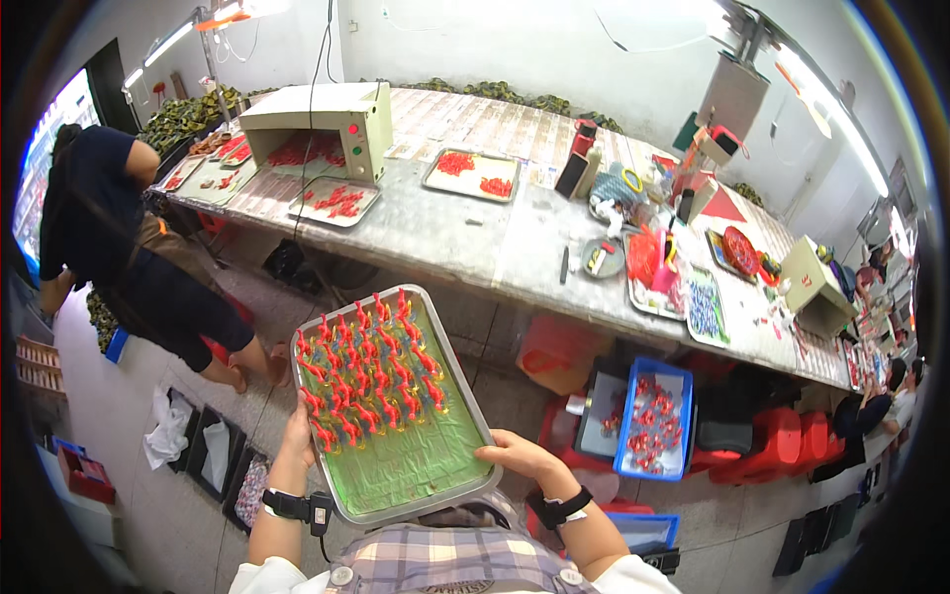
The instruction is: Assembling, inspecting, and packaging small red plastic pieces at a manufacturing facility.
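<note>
A metal tray with a green lining is held in front of my body, tilted a little. Rows of small red figurines with yellow and bluish lower parts stand upright on its far and left part; the near part shows bare green lining. My left hand grips the tray's left rim, its fingers mostly hidden beneath. At the near right corner my right hand holds the rim, thumb on top and the other fingers out of sight below. Each wrist wears a black strap.
A long worktable runs across ahead, bearing a beige box-shaped machine, a tray of red pieces and assorted tools. Beneath it stand a blue bin and red stools. A person in dark clothes stands left, near floor trays.
</note>
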Tool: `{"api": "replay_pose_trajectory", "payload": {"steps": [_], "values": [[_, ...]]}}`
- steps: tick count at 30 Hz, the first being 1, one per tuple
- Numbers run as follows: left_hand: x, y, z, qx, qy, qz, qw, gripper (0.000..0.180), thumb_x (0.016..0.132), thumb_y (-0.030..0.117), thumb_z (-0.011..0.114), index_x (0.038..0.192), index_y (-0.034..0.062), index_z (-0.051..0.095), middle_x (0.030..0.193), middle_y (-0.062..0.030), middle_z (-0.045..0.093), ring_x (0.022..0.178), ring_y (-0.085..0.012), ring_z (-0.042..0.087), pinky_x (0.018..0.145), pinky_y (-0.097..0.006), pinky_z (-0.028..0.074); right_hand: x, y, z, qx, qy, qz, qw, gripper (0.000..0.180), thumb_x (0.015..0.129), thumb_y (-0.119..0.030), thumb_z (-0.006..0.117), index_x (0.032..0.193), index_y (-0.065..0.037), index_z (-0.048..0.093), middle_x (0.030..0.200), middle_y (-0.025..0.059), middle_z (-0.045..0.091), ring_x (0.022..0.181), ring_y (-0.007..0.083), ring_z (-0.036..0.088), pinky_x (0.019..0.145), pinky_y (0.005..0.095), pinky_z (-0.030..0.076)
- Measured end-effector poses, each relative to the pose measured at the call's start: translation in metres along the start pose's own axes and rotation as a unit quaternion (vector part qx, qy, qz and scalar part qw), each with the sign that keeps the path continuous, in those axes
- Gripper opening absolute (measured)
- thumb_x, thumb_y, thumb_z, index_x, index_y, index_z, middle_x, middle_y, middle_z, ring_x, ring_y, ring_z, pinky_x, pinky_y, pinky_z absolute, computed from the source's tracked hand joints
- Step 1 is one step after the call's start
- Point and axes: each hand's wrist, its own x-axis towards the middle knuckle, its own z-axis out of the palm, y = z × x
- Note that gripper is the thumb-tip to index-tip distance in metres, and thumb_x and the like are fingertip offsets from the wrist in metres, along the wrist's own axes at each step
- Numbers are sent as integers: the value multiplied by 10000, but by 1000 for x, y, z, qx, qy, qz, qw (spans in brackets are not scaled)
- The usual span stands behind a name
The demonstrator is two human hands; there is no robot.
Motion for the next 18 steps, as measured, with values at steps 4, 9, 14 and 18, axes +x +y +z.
{"api": "replay_pose_trajectory", "payload": {"steps": [4, 9, 14, 18], "values": [[92, 21, 22, 8, 46, 12, 999, 675, 805, 571, 443, 1194, 19, 433, 1181, -120, 506, 1047, -249, 516, 854, -408, 439, 68, -25, -60, -7, 12, 64, 998, 374, 831, -234, 553, 1104, 21, 527, 1012, 19, 567, 896, 101, 505, 814, 237, 401], [193, 37, 45, -18, 127, 16, 992, 676, 798, 583, 446, 1172, 19, 452, 1131, -112, 536, 1004, -244, 541, 829, -404, 452, 168, -64, -173, -5, 27, 56, 998, 366, 867, -325, 517, 1055, -14, 549, 856, 11, 583, 735, 71, 534, 657, 227, 449], [272, 17, 52, -65, 177, 36, 981, 617, 849, 537, 403, 1182, 19, 446, 1151, -103, 529, 1014, -234, 539, 835, -389, 452, 303, -73, -293, -15, 280, 11, 960, 335, 822, -233, 583, 1073, -26, 501, 844, 58, 570, 675, 110, 544, 592, 225, 455], [314, 0, 75, -103, 232, 37, 966, 573, 880, 497, 367, 1185, 18, 442, 1150, -99, 532, 1005, -224, 545, 837, -381, 455, 390, -57, -365, -86, 346, 25, 934, 540, 736, -201, 664, 1196, -60, 418, 986, 122, 507, 694, 171, 562, 541, 261, 482]]}}
